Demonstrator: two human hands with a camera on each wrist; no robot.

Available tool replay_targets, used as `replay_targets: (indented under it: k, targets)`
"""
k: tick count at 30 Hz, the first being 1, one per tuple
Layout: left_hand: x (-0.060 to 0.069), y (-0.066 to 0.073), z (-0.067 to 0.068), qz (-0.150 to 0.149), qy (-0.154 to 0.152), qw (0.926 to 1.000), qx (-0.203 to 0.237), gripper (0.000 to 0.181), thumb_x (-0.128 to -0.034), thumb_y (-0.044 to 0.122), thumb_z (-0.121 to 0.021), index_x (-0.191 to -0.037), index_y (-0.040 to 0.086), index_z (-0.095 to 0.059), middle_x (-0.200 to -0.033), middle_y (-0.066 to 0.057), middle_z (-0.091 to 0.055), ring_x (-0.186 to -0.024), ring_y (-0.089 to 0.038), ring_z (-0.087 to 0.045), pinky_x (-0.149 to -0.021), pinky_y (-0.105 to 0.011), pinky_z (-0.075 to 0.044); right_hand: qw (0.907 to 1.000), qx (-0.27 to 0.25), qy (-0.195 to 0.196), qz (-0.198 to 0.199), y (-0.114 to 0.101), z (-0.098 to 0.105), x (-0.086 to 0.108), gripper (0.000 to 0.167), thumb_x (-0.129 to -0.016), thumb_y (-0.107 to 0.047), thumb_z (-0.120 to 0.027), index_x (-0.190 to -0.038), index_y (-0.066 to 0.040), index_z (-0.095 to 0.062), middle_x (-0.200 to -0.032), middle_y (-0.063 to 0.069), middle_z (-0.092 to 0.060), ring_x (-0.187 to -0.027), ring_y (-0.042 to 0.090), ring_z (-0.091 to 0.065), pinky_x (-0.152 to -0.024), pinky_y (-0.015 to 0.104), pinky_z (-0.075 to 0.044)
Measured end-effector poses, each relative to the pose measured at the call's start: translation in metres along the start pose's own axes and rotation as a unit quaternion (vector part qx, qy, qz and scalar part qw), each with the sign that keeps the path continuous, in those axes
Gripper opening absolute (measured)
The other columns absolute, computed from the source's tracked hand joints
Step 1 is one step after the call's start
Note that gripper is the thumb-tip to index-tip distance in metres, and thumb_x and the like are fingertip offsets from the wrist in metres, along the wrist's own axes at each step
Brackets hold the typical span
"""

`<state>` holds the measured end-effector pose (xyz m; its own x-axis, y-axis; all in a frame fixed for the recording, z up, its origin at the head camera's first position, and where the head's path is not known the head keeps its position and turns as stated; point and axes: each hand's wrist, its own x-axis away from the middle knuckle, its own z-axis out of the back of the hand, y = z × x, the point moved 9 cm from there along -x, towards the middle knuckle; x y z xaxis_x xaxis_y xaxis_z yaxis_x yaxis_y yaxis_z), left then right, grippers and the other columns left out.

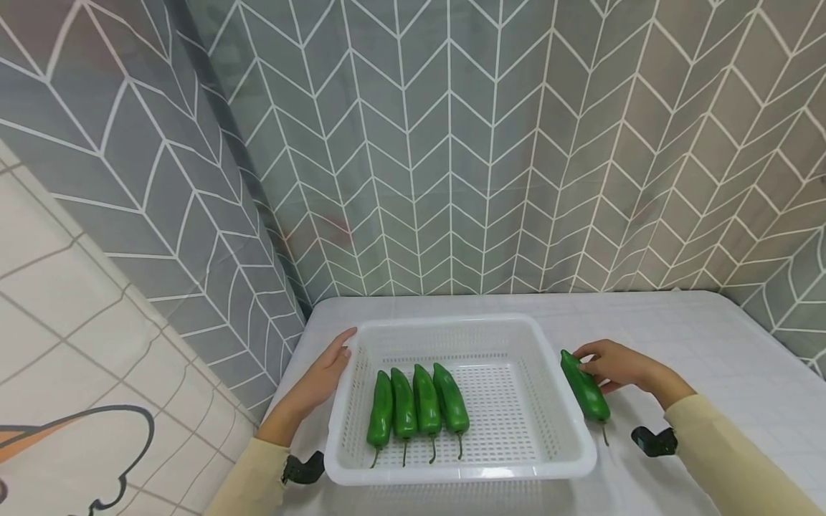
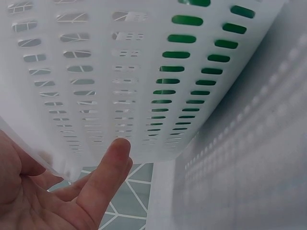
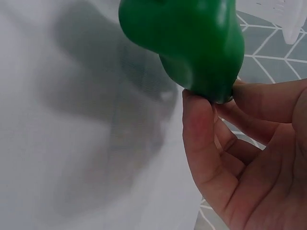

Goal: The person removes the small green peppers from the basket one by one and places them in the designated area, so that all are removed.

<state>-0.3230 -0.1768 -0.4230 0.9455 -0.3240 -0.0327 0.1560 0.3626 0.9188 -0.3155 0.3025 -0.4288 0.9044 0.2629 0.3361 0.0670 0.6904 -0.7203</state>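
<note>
Head view: your right hand (image 1: 621, 364) pinches a long green pepper (image 1: 586, 390) toward its pointed far end, just right of the white slotted basket (image 1: 503, 408); its stem end points to the near side. In the right wrist view, your thumb and fingertips meet only at the tip, and the shadow on the white tabletop (image 3: 43, 158) suggests the pepper is lifted. Your left hand (image 1: 325, 367) grips the basket's left rim toward the far corner, with one finger up against the slotted outer wall.

The likeliest fault is a slip: the skin is glossy, the pinch is small, and the heavier stem end could swing down and twist out. Moved left too low, the pepper could knock the right rim. If you pull on the left rim, the basket may tilt or slide, and the four green peppers (image 1: 425, 401) lined up in its left half could roll. The black device (image 1: 305, 469) by your left wrist sits close enough to the basket's near-left corner to bump it.
</note>
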Motion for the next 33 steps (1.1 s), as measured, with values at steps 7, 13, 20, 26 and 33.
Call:
replay_targets:
  k: [7, 13, 20, 26, 33]
  targets:
    - [0.001, 0.000, 0.001, 0.006, 0.006, 1.0000, -0.001, 0.049, -0.1136, 0.018, -0.030, -0.161, 0.011, -0.020, -0.135, -0.022, -0.056, -0.112, -0.031, -0.065, -0.096, -0.045, -0.052, 0.9999, 0.015, -0.001, -0.008, 0.004, -0.002, -0.003, 0.037, -0.101, -0.004, -0.054, -0.130, 0.018, -0.052, -0.105, 0.018, -0.065, -0.089, 0.026, -0.068, -0.074, 0.046, -0.060]
    - [0.002, 0.001, 0.001, 0.006, 0.006, 1.0000, 0.002, 0.049, -0.1136, 0.019, -0.030, -0.161, 0.011, -0.020, -0.135, -0.022, -0.055, -0.111, -0.032, -0.065, -0.094, -0.045, -0.053, 0.9996, 0.026, -0.007, -0.014, 0.010, -0.005, -0.004, 0.036, -0.102, -0.004, -0.054, -0.129, 0.018, -0.053, -0.109, 0.022, -0.064, -0.091, 0.028, -0.068, -0.075, 0.046, -0.060]
    - [0.001, 0.000, 0.001, 0.004, 0.004, 1.0000, 0.004, 0.049, -0.1135, 0.018, -0.030, -0.161, 0.011, -0.020, -0.136, -0.022, -0.055, -0.112, -0.031, -0.065, -0.094, -0.043, -0.053, 0.9995, 0.023, -0.010, -0.021, 0.015, -0.006, -0.006, 0.036, -0.101, -0.004, -0.054, -0.130, 0.018, -0.052, -0.109, 0.022, -0.064, -0.091, 0.028, -0.067, -0.075, 0.046, -0.060]
    - [0.000, 0.000, 0.001, -0.001, 0.002, 1.0000, 0.000, 0.049, -0.1136, 0.018, -0.029, -0.161, 0.010, -0.020, -0.136, -0.022, -0.055, -0.113, -0.031, -0.064, -0.098, -0.045, -0.050, 0.9993, 0.023, -0.011, -0.026, 0.015, -0.006, -0.003, 0.036, -0.102, -0.005, -0.052, -0.130, 0.018, -0.051, -0.109, 0.023, -0.063, -0.092, 0.027, -0.066, -0.076, 0.047, -0.060]
    - [0.000, 0.000, 0.000, 0.000, 0.000, 1.0000, 0.000, 0.050, -0.1137, 0.018, -0.028, -0.162, 0.010, -0.019, -0.138, -0.022, -0.055, -0.116, -0.031, -0.063, -0.101, -0.047, -0.047, 0.9991, 0.025, -0.012, -0.030, 0.015, -0.006, -0.002, 0.036, -0.101, -0.006, -0.052, -0.131, 0.015, -0.051, -0.106, 0.020, -0.063, -0.088, 0.026, -0.066, -0.074, 0.046, -0.060]
